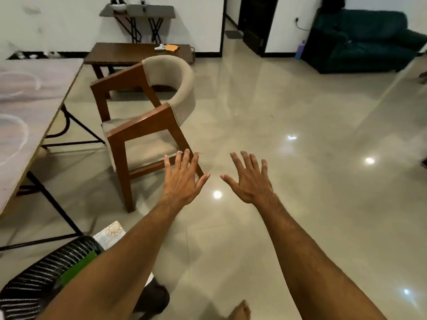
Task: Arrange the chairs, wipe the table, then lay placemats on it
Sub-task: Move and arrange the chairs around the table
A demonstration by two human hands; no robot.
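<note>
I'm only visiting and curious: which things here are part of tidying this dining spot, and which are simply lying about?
For the job: wooden chair, standing apart from the marbled table; left hand and right hand, both open and empty.
Just lying about: dark green sofa, low wooden table, wall console, black woven item.

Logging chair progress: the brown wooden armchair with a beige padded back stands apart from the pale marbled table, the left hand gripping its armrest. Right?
Not quite. The head view shows the left hand open, gripping nothing; the brown wooden armchair does stand apart from the pale marbled table.
</note>
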